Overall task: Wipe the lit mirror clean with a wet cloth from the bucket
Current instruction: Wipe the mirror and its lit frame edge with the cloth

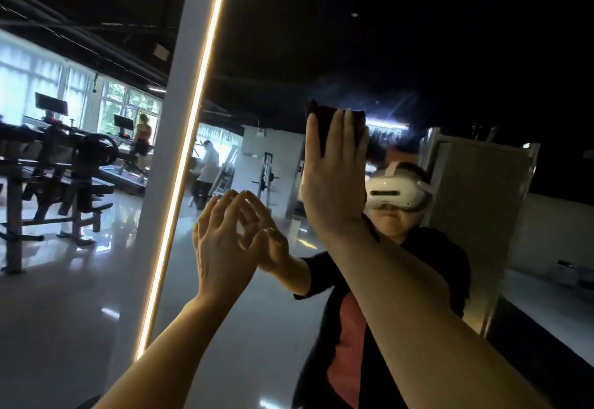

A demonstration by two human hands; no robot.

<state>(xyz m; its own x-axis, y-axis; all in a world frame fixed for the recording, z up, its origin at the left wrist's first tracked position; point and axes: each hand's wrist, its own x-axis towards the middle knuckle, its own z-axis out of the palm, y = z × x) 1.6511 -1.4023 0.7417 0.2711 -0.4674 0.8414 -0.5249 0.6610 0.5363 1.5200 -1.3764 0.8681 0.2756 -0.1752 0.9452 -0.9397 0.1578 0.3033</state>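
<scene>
The tall mirror [466, 71] fills the right of the view, with a glowing amber light strip [189, 138] down its left edge. My right hand [334, 180] is raised with straight fingers, pressing a dark cloth [324, 122] flat against the glass at head height. My left hand [221, 241] leans on the mirror lower down, near the lit edge, its fingertips touching the glass with fingers spread. My reflection, in a white headset and a black and red top, shows behind both hands. The bucket is out of view.
A white frame or pillar [180, 65] runs beside the light strip. To the left stands gym equipment: a black weight bench machine [61, 171] and treadmills [128, 158] by bright windows, with a person on one. The glossy floor [64, 296] stretches below.
</scene>
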